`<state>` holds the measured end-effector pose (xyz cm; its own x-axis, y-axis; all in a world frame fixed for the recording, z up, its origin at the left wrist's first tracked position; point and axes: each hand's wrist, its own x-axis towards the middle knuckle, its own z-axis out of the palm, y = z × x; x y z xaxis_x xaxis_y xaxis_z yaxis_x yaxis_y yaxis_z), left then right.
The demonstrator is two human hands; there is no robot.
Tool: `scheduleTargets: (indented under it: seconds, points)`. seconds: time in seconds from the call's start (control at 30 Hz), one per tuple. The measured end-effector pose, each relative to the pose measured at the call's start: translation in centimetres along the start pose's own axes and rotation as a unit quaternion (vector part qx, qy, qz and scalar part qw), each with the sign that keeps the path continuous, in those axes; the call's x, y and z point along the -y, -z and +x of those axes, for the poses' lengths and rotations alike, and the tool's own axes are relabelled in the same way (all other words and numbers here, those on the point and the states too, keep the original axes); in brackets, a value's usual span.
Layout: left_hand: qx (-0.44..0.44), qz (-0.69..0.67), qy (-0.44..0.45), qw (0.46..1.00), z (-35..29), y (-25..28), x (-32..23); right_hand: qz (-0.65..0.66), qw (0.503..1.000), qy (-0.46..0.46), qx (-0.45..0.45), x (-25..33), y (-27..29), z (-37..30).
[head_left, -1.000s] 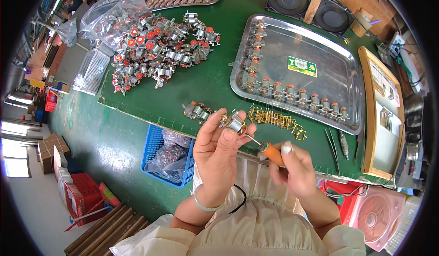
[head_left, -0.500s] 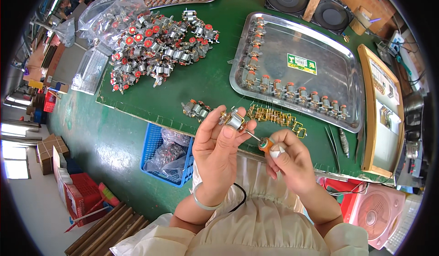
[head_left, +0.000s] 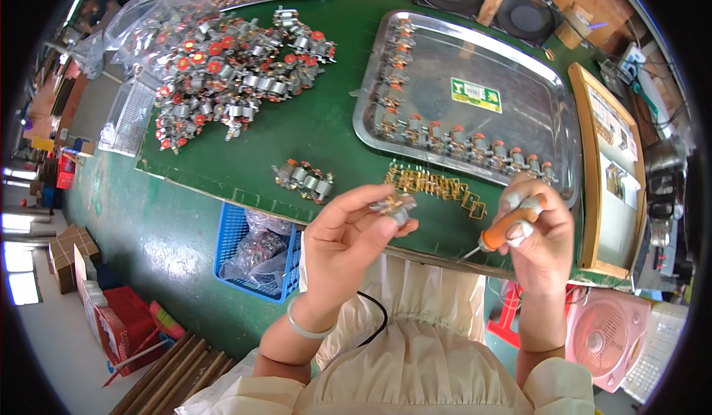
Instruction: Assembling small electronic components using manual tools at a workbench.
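Note:
Between the thumb and fingers of my left hand (head_left: 343,244) sits a small silvery motor (head_left: 396,209), partly covered by the fingertips. My right hand (head_left: 545,244), with white wraps on some fingertips, grips a screwdriver (head_left: 512,224) by its orange handle. Its thin shaft points down and left, apart from the motor. On the green table beyond my hands lie a row of bent brass brackets (head_left: 437,183) and, to the left, a few more small motors (head_left: 304,180).
A metal tray (head_left: 475,38) holds motors along its left and near sides. A large heap of red-capped motors (head_left: 245,81) spreads at the far left. A wooden frame (head_left: 586,170) stands right, a blue basket (head_left: 222,244) below the table edge, and a pink fan (head_left: 604,341) lower right.
The screwdriver has come away from the motor, and my right hand has carried it right and tilted it. My left hand still holds the motor, now turned differently. The whole view has shifted slightly.

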<state>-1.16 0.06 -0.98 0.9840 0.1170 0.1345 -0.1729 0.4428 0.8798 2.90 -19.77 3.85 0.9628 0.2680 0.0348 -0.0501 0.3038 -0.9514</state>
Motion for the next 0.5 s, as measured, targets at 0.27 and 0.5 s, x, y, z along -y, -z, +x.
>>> scheduleTargets:
  seconds: [0.27,0.5]
  points:
    - [0.096,0.344,-0.064,0.932,0.7,-0.2,1.4,-0.208,0.950,0.230,-0.031,-0.2,-1.9,1.4]
    - [0.085,0.298,-0.028,0.950,0.7,0.1,1.6,-0.275,0.938,0.199,0.072,-0.5,-1.7,2.3]
